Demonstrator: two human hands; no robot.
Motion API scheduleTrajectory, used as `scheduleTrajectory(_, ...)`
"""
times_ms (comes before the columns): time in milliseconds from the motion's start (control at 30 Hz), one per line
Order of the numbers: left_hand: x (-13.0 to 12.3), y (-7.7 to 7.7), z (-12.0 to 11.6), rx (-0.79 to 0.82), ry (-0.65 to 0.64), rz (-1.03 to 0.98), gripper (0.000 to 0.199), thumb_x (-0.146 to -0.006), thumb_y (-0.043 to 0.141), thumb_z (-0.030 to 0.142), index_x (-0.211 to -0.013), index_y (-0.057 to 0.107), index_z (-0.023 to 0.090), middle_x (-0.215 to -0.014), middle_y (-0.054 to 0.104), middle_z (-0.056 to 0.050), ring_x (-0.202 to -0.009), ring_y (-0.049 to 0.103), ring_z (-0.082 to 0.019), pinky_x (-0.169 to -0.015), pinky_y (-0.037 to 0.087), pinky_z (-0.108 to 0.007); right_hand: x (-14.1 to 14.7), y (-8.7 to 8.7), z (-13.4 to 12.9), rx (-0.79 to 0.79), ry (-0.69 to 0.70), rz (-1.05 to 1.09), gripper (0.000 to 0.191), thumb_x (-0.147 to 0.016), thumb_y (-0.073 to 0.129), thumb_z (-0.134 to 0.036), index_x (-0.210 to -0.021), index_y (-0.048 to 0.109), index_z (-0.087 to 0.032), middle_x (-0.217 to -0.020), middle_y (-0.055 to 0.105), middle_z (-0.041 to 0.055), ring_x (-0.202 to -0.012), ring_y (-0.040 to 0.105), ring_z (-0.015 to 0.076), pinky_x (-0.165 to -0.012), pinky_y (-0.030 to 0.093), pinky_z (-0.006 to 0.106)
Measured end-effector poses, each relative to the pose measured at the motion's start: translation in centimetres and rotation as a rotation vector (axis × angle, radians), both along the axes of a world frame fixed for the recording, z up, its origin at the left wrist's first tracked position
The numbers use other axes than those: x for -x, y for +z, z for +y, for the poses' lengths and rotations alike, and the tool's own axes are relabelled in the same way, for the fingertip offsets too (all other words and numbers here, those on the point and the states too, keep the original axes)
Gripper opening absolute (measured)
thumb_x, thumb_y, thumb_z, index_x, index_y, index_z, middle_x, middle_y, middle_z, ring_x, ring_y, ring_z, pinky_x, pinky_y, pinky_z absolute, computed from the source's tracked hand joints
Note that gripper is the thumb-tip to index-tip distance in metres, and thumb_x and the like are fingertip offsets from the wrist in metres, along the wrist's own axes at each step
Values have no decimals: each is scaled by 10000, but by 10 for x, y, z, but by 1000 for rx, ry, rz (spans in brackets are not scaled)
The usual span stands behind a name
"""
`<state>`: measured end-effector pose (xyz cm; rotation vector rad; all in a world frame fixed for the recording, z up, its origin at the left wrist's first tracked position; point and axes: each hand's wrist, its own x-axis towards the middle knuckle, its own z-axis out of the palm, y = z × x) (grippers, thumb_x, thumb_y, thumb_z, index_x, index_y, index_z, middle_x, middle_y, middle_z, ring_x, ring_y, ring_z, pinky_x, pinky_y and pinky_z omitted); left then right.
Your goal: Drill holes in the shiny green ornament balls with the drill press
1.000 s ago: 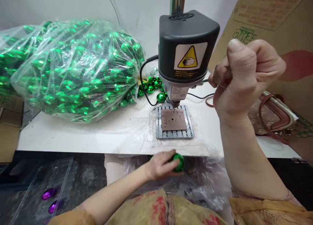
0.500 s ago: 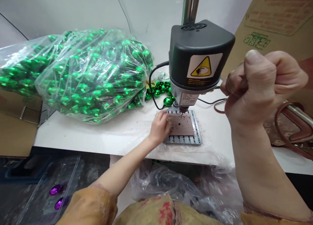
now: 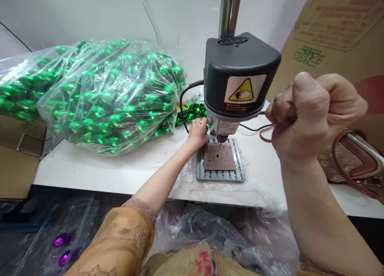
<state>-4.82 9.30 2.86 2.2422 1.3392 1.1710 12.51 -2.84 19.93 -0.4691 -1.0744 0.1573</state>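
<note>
A small drill press (image 3: 243, 74) with a black motor cover stands on the white table. My right hand (image 3: 312, 112) is closed in a fist at the end of its feed lever (image 3: 262, 113), mostly hiding the grip. Left of the drill's column, my left hand (image 3: 198, 133) curls its fingers over a green faceted gem (image 3: 207, 128), which shows only partly at the fingertips. Below the drill bit (image 3: 220, 145), a brown square board (image 3: 219, 163) with a dark hole lies on the slotted metal base (image 3: 200, 174), sprinkled with dark shavings.
A big clear bag of green faceted gems (image 3: 114, 96) fills the left of the table (image 3: 120, 172), with loose green gems (image 3: 195, 110) beside its tied neck. Cardboard (image 3: 330, 36) and a brown bag (image 3: 360, 164) stand at right. Purple gems (image 3: 61, 240) lie in a clear tray lower left.
My left hand has moved from the brown board's left edge back to the green gem behind it. My right hand stays closed at the lever; the view has shifted slightly.
</note>
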Motion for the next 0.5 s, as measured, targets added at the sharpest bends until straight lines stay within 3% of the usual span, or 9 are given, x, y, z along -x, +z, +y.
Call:
scheduleTrajectory(100, 11, 7, -30, -8, -12, 175, 341, -672, 793, 168, -972, 632, 184, -955, 626, -117, -1104, 531, -369, -1040, 414, -505, -1, 0, 0, 11, 2, -7, 395, -838, 664, -238, -539, 406, -226, -404, 390, -82, -339, 332, 73, -377, 231, 294)
scheduleTrajectory(167, 18, 10, -51, 25, -62, 157, 347, -718, 771, 203, -1037, 634, 184, -983, 648, -109, -1097, 554, -348, -1032, 426, -486, -1, 0, 0, 20, 8, -4, 400, -835, 669, -248, -534, 407, -226, -403, 395, -83, -339, 329, 70, -377, 236, 294)
scheduleTrajectory(300, 30, 12, -82, 248, -176, -242, 400, -896, 652, 400, -1249, 597, 221, -1196, 673, -88, -1110, 620, -259, -980, 486, -404, -1, 0, 0, 0, 21, 27, 369, -826, 667, -210, -546, 428, -234, -400, 406, -81, -340, 323, 84, -374, 218, 312)
scheduleTrajectory(367, 31, 9, -91, 420, -210, -482, 432, -940, 580, 520, -1275, 579, 247, -1173, 684, -67, -1036, 658, -213, -891, 524, -355, -1, 0, 0, 8, 28, 25, 376, -827, 675, -224, -545, 426, -231, -400, 412, -82, -338, 329, 79, -373, 222, 307)
scheduleTrajectory(433, 29, 5, -96, 516, -207, -638, 471, -899, 626, 588, -1219, 580, 247, -1079, 691, -49, -949, 667, -183, -819, 535, -321, -1, 0, 1, 12, 39, 20, 390, -831, 686, -249, -547, 420, -228, -398, 411, -84, -334, 332, 73, -373, 224, 299)
scheduleTrajectory(500, 25, 0, -97, 511, -183, -705, 507, -800, 747, 598, -1102, 577, 227, -972, 678, -28, -896, 653, -165, -796, 529, -302, -1, -1, 1, 2, 58, 25, 391, -833, 693, -253, -552, 423, -228, -399, 412, -81, -332, 324, 74, -371, 216, 302)
